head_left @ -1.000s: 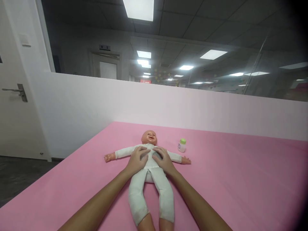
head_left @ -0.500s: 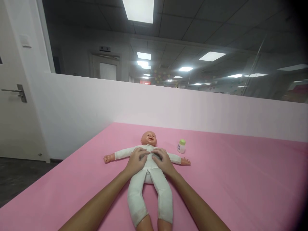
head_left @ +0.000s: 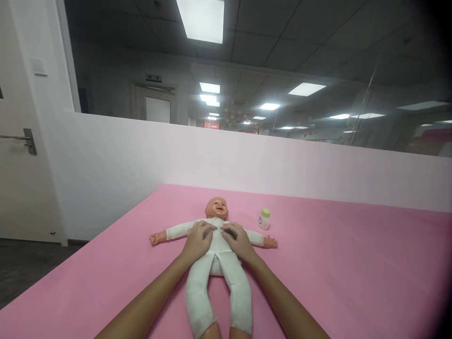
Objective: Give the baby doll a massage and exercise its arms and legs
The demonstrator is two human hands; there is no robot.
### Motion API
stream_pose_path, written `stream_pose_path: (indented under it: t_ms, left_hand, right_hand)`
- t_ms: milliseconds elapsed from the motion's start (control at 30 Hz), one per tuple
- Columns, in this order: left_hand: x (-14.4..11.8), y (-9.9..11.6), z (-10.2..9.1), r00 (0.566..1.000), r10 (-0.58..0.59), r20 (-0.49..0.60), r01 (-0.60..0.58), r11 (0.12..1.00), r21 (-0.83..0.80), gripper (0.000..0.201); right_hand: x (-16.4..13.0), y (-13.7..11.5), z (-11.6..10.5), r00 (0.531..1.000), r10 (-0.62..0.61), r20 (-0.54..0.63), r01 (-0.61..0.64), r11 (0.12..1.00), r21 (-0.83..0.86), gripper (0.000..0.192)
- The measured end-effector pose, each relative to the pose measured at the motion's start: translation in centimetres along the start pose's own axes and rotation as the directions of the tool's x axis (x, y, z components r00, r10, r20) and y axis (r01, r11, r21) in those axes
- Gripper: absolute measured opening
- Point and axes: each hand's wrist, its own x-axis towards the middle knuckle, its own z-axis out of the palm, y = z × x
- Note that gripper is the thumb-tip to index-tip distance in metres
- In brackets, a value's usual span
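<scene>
Left hand [head_left: 198,241], lower centre of the frame: fingers spread and loosely curved, laid on the doll's chest. Right hand [head_left: 238,242], just beside it: same loose curve, fingertips near the left's. Doll [head_left: 219,247], one, white cloth body: on its back, lower centre, head away from the wearer, arms outstretched. Bottle [head_left: 264,220], small, green cap: upright, right of the doll's head. Pink surface [head_left: 335,268]: beneath all these. White low wall [head_left: 254,157]: mid-frame. Glass pane [head_left: 318,61]: above it. Door [head_left: 21,188], lever handle: left edge.
</scene>
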Motion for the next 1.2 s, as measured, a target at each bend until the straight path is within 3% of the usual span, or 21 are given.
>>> stream_pose_path:
  t_ms: [100, 167, 267, 333, 433, 600, 667, 800, 933, 1067, 1133, 1200]
  left_hand:
    - [0.2, -0.6, -0.4, 0.995, -0.018, -0.094, 0.021, 0.999, 0.030, 0.028]
    - [0.3, -1.3, -1.1, 0.987, -0.091, -0.130, 0.097, 0.994, 0.044, 0.026]
    - [0.6, -2.7, -2.6, 0.955, -0.280, -0.101, 0.278, 0.960, -0.028, 0.028]
    - [0.7, -3.6, -3.7, 0.908, -0.413, -0.072, 0.410, 0.910, -0.055, 0.034]
    - [0.8, -4.5, -4.8, 0.845, -0.526, -0.095, 0.531, 0.846, 0.042, 0.048]
    - [0.4, -4.2, -4.9, 0.850, -0.525, -0.045, 0.509, 0.795, 0.331, 0.056]
    - [0.1, -3.9, -4.7, 0.854, -0.518, -0.036, 0.493, 0.787, 0.371, 0.054]
    - [-0.2, -3.6, -4.5, 0.863, -0.500, -0.067, 0.490, 0.800, 0.345, 0.049]
    - [-0.2, -3.9, -4.3, 0.862, -0.494, -0.115, 0.506, 0.823, 0.257, 0.046]
    - [0.0, -4.1, -3.7, 0.882, -0.451, -0.135, 0.459, 0.888, 0.037, 0.040]
    - [0.2, -4.0, -3.2, 0.888, -0.431, -0.162, 0.420, 0.902, -0.098, 0.037]
    - [0.3, -4.0, -2.6, 0.865, -0.445, -0.230, 0.396, 0.889, -0.229, 0.037]
  right_hand:
    - [0.1, 0.1, -0.3, 0.998, -0.029, -0.048, 0.027, 0.999, -0.041, 0.022]
    - [0.0, 0.3, -1.0, 0.993, 0.005, -0.116, -0.014, 0.997, -0.081, 0.028]
    - [-0.1, 0.9, -2.6, 0.959, 0.144, -0.244, -0.183, 0.972, -0.145, 0.040]
    - [-0.2, 1.5, -3.7, 0.929, 0.265, -0.258, -0.318, 0.930, -0.187, 0.042]
    - [-0.5, 2.4, -5.1, 0.889, 0.422, -0.176, -0.456, 0.847, -0.274, 0.032]
    - [-1.2, 2.7, -5.3, 0.809, 0.583, 0.073, -0.550, 0.796, -0.254, 0.029]
    - [-1.3, 2.5, -5.0, 0.813, 0.579, 0.058, -0.556, 0.802, -0.220, 0.028]
    - [-1.1, 2.2, -4.6, 0.866, 0.494, -0.073, -0.493, 0.822, -0.287, 0.020]
    - [-0.9, 2.1, -4.5, 0.891, 0.449, -0.069, -0.447, 0.839, -0.310, 0.019]
    - [-0.4, 2.0, -4.0, 0.937, 0.306, -0.170, -0.335, 0.924, -0.186, 0.027]
    - [-0.2, 1.8, -3.7, 0.930, 0.242, -0.277, -0.286, 0.949, -0.131, 0.035]
    - [0.0, 1.7, -3.3, 0.915, 0.214, -0.343, -0.257, 0.963, -0.085, 0.038]
